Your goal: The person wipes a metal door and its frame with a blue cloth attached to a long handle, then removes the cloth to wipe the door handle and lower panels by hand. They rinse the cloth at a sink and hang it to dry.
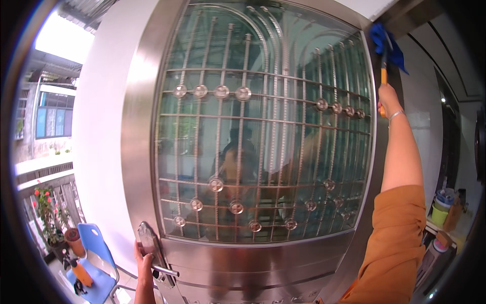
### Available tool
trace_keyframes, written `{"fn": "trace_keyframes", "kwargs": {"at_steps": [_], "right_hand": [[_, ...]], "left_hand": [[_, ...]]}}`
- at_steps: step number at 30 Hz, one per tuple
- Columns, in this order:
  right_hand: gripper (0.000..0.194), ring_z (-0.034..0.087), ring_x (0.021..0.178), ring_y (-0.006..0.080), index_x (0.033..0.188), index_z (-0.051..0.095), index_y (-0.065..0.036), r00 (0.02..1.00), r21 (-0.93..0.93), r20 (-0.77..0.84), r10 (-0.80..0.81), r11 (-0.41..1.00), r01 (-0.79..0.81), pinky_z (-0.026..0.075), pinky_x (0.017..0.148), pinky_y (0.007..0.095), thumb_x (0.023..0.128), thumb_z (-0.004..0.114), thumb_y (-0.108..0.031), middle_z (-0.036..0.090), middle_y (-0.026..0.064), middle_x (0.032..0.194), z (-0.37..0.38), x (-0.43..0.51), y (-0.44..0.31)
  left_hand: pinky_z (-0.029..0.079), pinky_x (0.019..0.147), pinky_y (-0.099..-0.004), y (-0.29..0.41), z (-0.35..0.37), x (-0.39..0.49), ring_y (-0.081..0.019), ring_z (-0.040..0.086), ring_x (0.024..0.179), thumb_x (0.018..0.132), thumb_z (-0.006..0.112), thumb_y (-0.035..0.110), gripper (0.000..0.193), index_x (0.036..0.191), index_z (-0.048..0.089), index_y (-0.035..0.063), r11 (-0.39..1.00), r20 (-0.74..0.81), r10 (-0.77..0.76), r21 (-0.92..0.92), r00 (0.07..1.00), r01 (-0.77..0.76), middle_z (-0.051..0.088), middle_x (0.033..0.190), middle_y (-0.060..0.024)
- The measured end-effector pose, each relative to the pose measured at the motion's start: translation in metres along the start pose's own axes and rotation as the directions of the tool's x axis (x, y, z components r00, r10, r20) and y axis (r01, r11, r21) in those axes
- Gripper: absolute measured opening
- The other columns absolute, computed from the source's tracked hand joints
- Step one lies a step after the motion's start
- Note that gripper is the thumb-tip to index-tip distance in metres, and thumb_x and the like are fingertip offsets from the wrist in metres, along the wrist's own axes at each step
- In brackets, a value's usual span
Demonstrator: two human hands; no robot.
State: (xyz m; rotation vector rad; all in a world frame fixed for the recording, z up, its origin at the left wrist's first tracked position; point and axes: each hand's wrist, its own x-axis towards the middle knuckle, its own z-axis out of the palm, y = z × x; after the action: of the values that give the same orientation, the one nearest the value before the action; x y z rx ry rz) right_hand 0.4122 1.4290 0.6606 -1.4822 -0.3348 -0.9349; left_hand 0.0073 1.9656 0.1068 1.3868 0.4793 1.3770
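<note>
My right hand (390,99) is raised at the upper right, closed around the orange handle (384,76) of a tool. A blue cloth (398,53) hangs over the tool's head, at the top corner of the door frame. In front of me stands a stainless steel door (243,262) with a glass pane (243,152) and decorative metal bars behind the glass. My left hand (144,258) is at the lower left, on the door's lock plate (147,237) just above the lever handle (166,271); its fingers are partly hidden.
At the lower left, a blue chair (95,243) holds an orange spray bottle (81,273). Potted red flowers (43,201) stand by a railing behind it. A white wall (102,133) flanks the door. At the lower right, containers (440,212) and a cardboard box (453,217) sit on a surface.
</note>
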Motion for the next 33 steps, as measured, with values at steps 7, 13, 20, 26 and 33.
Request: {"fn": "trace_keyframes", "kwargs": {"at_steps": [7, 13, 20, 26, 33], "right_hand": [[0.032, 0.058, 0.055, 0.0228, 0.112, 0.052, -0.007, 0.993, -0.021, -0.101, -0.061, 0.998, 0.060, 0.049, 0.046, 0.0407, 0.098, 0.038, -0.032, 0.058, 0.0123, 0.077, 0.045, -0.046, -0.051], [0.029, 0.061, 0.052, 0.0269, 0.117, 0.050, -0.011, 0.966, -0.038, 0.063, -0.252, 0.966, 0.254, 0.049, 0.043, 0.0427, 0.098, 0.038, -0.030, 0.061, 0.0134, 0.077, 0.132, -0.144, -0.162], [0.034, 0.064, 0.058, 0.0247, 0.121, 0.049, -0.008, 0.887, -0.039, 0.259, -0.383, 0.913, 0.406, 0.052, 0.046, 0.0400, 0.099, 0.038, -0.032, 0.064, 0.0140, 0.081, 0.223, -0.272, -0.293], [0.037, 0.066, 0.062, 0.0251, 0.129, 0.044, -0.009, 0.838, -0.037, 0.356, -0.413, 0.890, 0.455, 0.052, 0.051, 0.0416, 0.101, 0.039, -0.031, 0.064, 0.0149, 0.081, 0.267, -0.340, -0.360], [0.051, 0.064, 0.061, 0.0439, 0.150, 0.027, -0.015, 0.679, -0.304, 0.343, -0.649, 0.608, 0.734, 0.049, 0.051, 0.0525, 0.103, 0.041, -0.031, 0.064, 0.0238, 0.069, 0.238, -0.395, -0.206]], "left_hand": [[0.051, 0.087, -0.0352, -0.002, 0.000, 0.002, -0.0262, 0.054, 0.115, 0.077, 0.055, 0.002, 0.077, 0.149, 0.025, -0.0037, 1.000, 0.012, -0.002, -0.006, 1.000, 0.002, 0.045, 0.125, -0.0160], [0.025, 0.113, -0.0478, 0.004, -0.040, 0.002, -0.0393, 0.032, 0.136, 0.092, 0.062, 0.025, 0.075, 0.149, 0.024, -0.0024, 0.855, 0.165, 0.311, 0.381, 0.936, -0.352, 0.033, 0.145, -0.0251], [0.024, 0.114, -0.0482, 0.018, -0.124, 0.014, -0.0410, 0.030, 0.136, 0.092, 0.060, 0.019, 0.072, 0.150, 0.023, -0.0026, 0.898, 0.147, 0.178, 0.381, 0.973, -0.222, 0.031, 0.146, -0.0268], [0.023, 0.114, -0.0485, 0.022, -0.157, 0.019, -0.0408, 0.027, 0.138, 0.088, 0.063, 0.014, 0.075, 0.150, 0.023, -0.0023, 0.898, 0.178, 0.148, 0.389, 0.973, -0.207, 0.030, 0.148, -0.0265], [0.023, 0.114, -0.0484, 0.008, -0.193, 0.014, -0.0398, 0.028, 0.139, 0.086, 0.064, 0.010, 0.076, 0.149, 0.025, -0.0021, 0.904, 0.134, 0.146, 0.385, 0.980, -0.187, 0.032, 0.147, -0.0257]]}}
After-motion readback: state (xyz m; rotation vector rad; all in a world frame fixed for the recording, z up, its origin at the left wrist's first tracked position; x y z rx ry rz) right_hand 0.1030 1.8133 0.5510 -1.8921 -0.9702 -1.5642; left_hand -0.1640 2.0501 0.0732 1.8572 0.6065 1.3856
